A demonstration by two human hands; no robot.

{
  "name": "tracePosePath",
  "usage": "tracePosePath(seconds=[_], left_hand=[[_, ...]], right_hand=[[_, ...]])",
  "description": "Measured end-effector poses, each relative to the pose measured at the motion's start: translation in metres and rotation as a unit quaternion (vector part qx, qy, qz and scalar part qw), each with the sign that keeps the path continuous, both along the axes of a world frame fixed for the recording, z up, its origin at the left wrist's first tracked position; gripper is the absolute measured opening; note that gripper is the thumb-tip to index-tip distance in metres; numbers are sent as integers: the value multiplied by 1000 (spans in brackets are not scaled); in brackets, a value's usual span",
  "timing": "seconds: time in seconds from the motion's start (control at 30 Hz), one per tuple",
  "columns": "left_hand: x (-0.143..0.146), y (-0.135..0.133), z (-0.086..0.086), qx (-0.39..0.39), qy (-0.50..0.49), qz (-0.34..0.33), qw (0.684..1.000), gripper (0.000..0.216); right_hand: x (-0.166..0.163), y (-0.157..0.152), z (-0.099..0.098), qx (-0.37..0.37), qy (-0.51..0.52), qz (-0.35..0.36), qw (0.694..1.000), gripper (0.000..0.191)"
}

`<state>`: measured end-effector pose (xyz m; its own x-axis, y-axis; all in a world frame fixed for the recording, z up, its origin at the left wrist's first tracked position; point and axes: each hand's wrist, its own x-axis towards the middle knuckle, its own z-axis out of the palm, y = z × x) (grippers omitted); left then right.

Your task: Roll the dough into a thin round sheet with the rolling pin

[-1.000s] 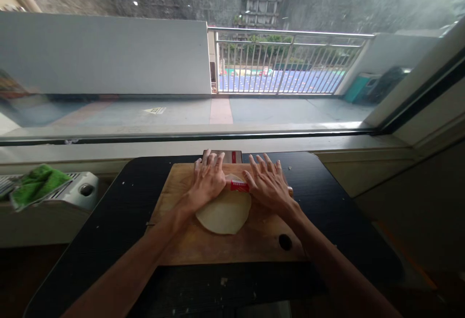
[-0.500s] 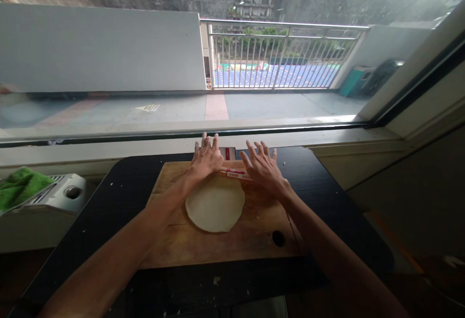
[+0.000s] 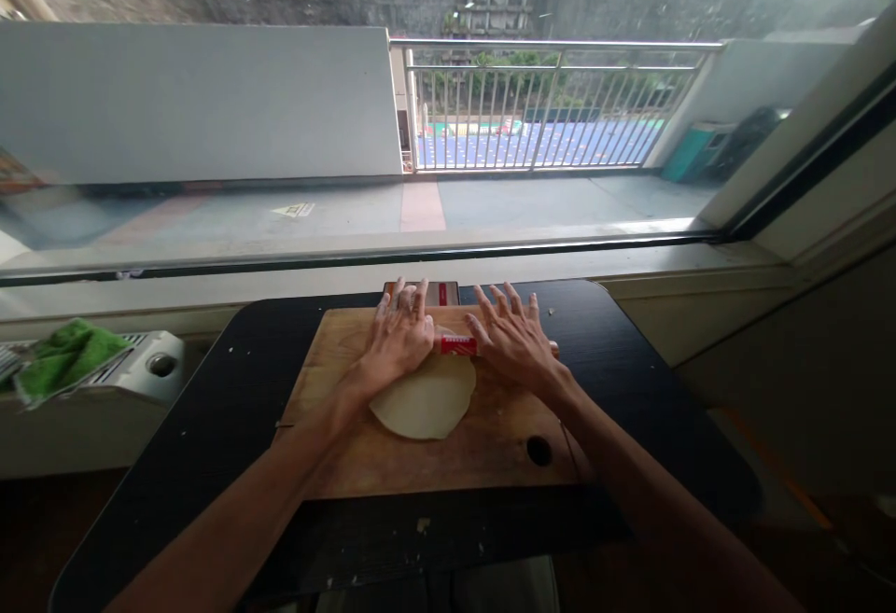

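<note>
A flat round sheet of pale dough [image 3: 426,400] lies on a wooden cutting board [image 3: 483,450]. Across its far edge rests a rolling pin with a red label [image 3: 456,344]. My left hand [image 3: 399,338] presses flat on the pin's left part, fingers stretched out. On the pin's right part lies my right hand [image 3: 514,344], its fingers spread. Both palms push down on the pin and hide most of it.
The board sits on a black table [image 3: 630,389] dusted with flour specks, against a window sill. A small red and silver device [image 3: 441,292] stands behind the board. At the left, a green cloth [image 3: 63,356] lies on a white appliance [image 3: 150,366].
The pin and both hands rolled away to the dough's far edge, then came back toward me onto the dough. The dough sheet is slightly wider.
</note>
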<state>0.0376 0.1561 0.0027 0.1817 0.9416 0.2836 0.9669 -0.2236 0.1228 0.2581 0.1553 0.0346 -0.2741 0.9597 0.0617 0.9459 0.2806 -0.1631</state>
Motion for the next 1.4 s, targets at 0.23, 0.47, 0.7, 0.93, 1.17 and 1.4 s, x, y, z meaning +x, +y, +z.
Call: tracePosePath(seconds=[0.23,0.47,0.7,0.93,1.17,1.4], left_hand=[[6,25,10,-47,0,59,997,71],[12,14,13,-64,-12,98,993,67],[8,18,13,-63,20,69,995,72],[7,49,21,-109,20,18,994,72],[19,81,29,-113,55,-88,988,74],[22,83,27,-100,49,-121,986,70]], right_hand=[[-3,32,3,35,18,-9,999,70],[-6,67,6,8,22,25,999,73],[0,36,2,-41,8,26,999,74],[-2,-20,3,-35,-7,18,999,67],[-16,-49,5,-76,41,-11,996,78],[-28,-64,11,-48,19,-7,999,78]])
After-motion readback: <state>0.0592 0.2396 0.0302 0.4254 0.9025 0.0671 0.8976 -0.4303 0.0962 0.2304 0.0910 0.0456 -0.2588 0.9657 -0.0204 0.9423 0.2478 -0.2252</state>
